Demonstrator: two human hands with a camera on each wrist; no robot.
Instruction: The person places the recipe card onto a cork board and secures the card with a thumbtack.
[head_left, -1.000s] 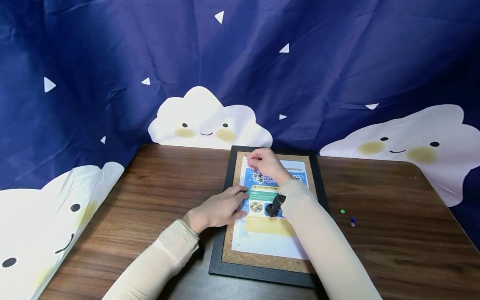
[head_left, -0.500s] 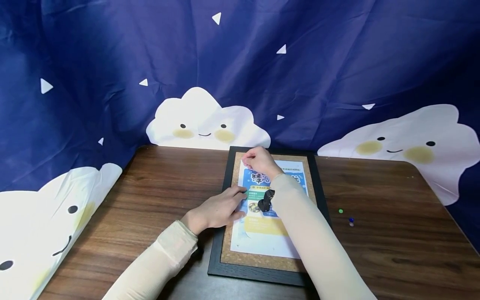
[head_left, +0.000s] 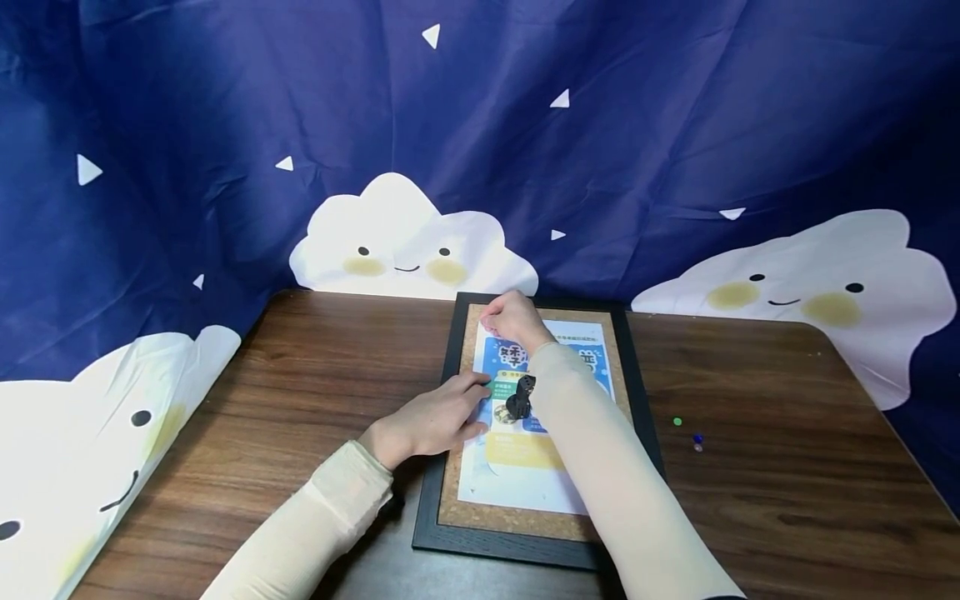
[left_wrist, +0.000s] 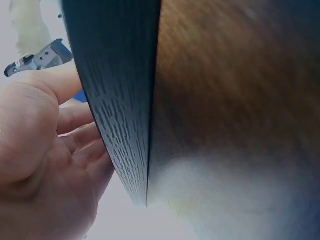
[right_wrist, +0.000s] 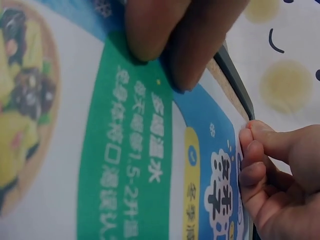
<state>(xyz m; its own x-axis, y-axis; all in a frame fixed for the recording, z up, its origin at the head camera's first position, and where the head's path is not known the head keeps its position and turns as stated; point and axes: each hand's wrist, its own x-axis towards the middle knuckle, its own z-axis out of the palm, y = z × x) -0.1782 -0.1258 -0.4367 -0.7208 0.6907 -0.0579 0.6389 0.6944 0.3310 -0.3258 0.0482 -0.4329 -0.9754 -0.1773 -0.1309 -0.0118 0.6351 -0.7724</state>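
Note:
A printed poster (head_left: 510, 487) lies on a cork board (head_left: 517, 521) with a black frame (head_left: 510, 547). At the poster's far left corner my right hand (head_left: 517, 321) pinches a tiny orange-red push pin (right_wrist: 250, 126) between thumb and forefinger; the fingers hide most of it. My left hand (head_left: 438, 417) rests over the frame's left side, its extended fingers (right_wrist: 150, 30) on the poster's left edge. From below, the left wrist view shows that palm (left_wrist: 45, 165) beside the black frame edge (left_wrist: 117, 100).
On the wooden table (head_left: 787, 500), right of the board, lie a green pin (head_left: 677, 422), a blue pin (head_left: 698, 437) and a pale pin (head_left: 698, 448). A blue cloth with clouds (head_left: 412, 242) hangs behind the table's far edge.
My right wrist and forearm have swung left across the poster, while the fingertips stay at its far left corner. The left hand keeps its place. The view has shifted slightly.

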